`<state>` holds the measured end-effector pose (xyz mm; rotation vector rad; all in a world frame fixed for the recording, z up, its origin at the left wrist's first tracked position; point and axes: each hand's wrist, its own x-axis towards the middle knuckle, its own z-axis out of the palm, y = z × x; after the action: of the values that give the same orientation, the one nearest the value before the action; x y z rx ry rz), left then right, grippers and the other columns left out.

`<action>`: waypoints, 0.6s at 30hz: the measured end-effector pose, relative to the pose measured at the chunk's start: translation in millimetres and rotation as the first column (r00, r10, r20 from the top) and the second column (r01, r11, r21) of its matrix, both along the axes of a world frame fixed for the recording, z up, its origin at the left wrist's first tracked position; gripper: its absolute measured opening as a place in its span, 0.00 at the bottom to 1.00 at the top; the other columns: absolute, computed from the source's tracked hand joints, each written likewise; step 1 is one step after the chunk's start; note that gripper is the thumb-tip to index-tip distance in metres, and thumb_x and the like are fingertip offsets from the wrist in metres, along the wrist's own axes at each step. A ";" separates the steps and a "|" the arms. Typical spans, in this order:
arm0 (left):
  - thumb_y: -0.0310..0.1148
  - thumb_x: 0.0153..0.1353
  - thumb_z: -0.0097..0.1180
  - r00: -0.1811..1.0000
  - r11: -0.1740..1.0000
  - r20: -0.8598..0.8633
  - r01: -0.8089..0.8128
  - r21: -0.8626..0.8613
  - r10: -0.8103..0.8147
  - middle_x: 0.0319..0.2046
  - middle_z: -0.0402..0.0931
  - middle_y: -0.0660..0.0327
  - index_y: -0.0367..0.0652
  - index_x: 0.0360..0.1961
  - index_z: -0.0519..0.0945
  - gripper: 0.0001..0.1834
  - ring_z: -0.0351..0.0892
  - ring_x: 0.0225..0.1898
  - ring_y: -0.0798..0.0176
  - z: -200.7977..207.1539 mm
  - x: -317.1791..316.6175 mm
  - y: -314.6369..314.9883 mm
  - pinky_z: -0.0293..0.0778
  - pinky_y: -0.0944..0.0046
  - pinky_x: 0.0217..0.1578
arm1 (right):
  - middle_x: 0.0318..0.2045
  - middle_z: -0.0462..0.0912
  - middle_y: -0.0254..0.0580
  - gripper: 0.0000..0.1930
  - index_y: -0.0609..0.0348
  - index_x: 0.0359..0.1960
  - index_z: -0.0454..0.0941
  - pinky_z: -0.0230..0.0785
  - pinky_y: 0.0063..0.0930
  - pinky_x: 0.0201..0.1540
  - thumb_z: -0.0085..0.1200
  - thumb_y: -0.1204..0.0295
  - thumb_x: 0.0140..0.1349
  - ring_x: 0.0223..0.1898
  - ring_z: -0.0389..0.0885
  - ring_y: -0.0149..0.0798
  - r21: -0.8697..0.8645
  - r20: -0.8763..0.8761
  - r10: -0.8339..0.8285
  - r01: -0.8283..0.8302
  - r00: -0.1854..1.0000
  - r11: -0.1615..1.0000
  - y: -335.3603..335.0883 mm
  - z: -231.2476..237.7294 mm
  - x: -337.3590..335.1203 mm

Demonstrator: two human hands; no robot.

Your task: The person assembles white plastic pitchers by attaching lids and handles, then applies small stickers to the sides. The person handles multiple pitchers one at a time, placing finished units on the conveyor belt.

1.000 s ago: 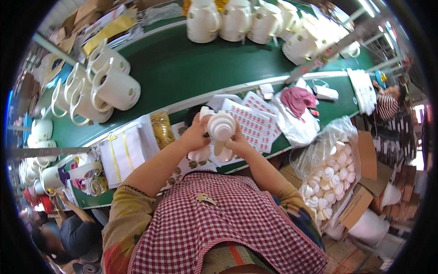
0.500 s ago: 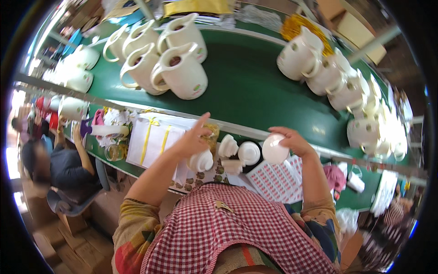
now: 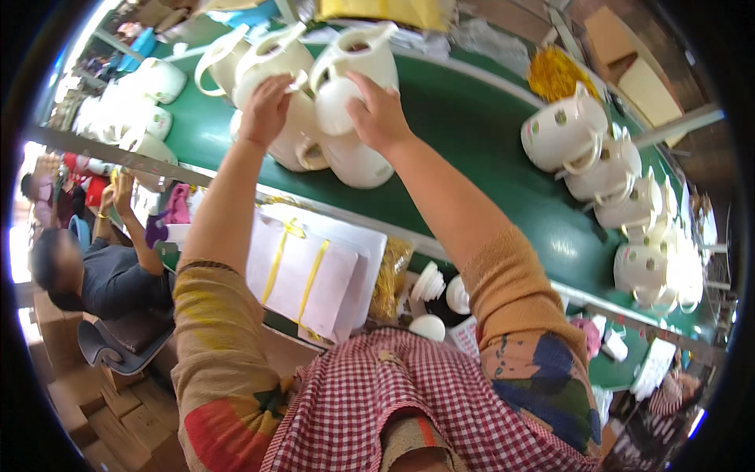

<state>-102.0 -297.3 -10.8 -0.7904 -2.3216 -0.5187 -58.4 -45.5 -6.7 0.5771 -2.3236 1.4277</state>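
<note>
Several ivory pitchers (image 3: 354, 161) with handles stand grouped on the green bench, and both my arms reach over them. My right hand (image 3: 379, 112) holds a round white lid (image 3: 334, 106) by its edge, just above one of the near pitchers. To its left, my left hand (image 3: 266, 110) is closed with curled fingers beside the rim of another pitcher. White pieces show around those fingers, but I cannot make out what they grip. Near my apron lie more white lids, a ribbed stack (image 3: 429, 282) and a single round lid (image 3: 427, 326).
More pitchers (image 3: 562, 130) line the bench's right side. A metal rail (image 3: 440, 245) runs along its near edge. White sheets with yellow ties (image 3: 303, 271) and a bag of golden ties (image 3: 391, 279) lie closer in. At the left, a co-worker (image 3: 118, 271) sits with raised hands.
Both hands have moved from the near side of the rail forward and left to the pitchers. The round lid has travelled with my right hand. The view has shifted too.
</note>
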 end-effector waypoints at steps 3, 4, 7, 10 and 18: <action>0.26 0.56 0.59 1.000 0.994 0.007 -0.015 -0.108 0.016 0.48 0.79 0.55 0.48 0.48 0.80 0.17 0.76 0.51 0.50 -26.3 -21.8 -9.2 0.72 0.56 0.53 | 0.52 0.78 0.46 0.23 0.50 0.56 0.72 0.53 0.58 0.61 0.49 0.60 0.58 0.58 0.71 0.46 0.298 -0.253 -0.237 0.309 0.938 0.903 13.3 -23.4 -2.6; 0.27 0.56 0.60 0.993 0.991 0.037 -0.109 -0.082 0.112 0.48 0.79 0.55 0.48 0.48 0.80 0.16 0.77 0.50 0.49 -21.1 -14.0 -5.1 0.72 0.55 0.53 | 0.51 0.79 0.46 0.24 0.52 0.55 0.73 0.61 0.51 0.58 0.53 0.58 0.59 0.56 0.73 0.47 0.317 -0.258 -0.246 0.323 0.934 0.892 25.7 -17.8 6.4; 0.27 0.53 0.64 0.990 0.990 0.094 -0.116 0.080 0.108 0.46 0.80 0.57 0.48 0.48 0.80 0.19 0.80 0.45 0.51 15.1 47.4 15.7 0.75 0.58 0.49 | 0.50 0.80 0.47 0.23 0.55 0.53 0.75 0.69 0.41 0.54 0.56 0.57 0.59 0.54 0.76 0.49 0.102 -0.022 0.016 -0.014 1.000 0.995 92.1 8.7 62.5; 0.23 0.50 0.65 0.871 0.975 0.466 0.059 0.213 -0.154 0.43 0.81 0.60 0.49 0.48 0.81 0.22 0.81 0.38 0.54 25.5 147.6 88.6 0.78 0.62 0.43 | 0.52 0.79 0.46 0.24 0.55 0.53 0.76 0.69 0.39 0.56 0.58 0.55 0.58 0.54 0.76 0.48 0.412 0.285 0.110 -0.226 0.952 0.883 173.9 -6.3 157.5; 0.35 0.49 0.63 0.541 0.603 0.832 0.706 -0.371 -0.123 0.57 0.63 0.50 0.46 0.60 0.65 0.36 0.58 0.62 0.47 -93.1 281.0 234.5 0.64 0.49 0.60 | 0.51 0.72 0.43 0.38 0.50 0.56 0.73 0.67 0.46 0.47 0.69 0.55 0.38 0.49 0.73 0.49 0.791 0.400 -0.111 -0.281 0.910 0.543 177.7 -94.6 318.2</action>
<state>178.9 -62.8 -104.0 -1.9115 -3.1367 -0.1526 259.8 132.1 -101.2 0.6726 -3.3432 0.3150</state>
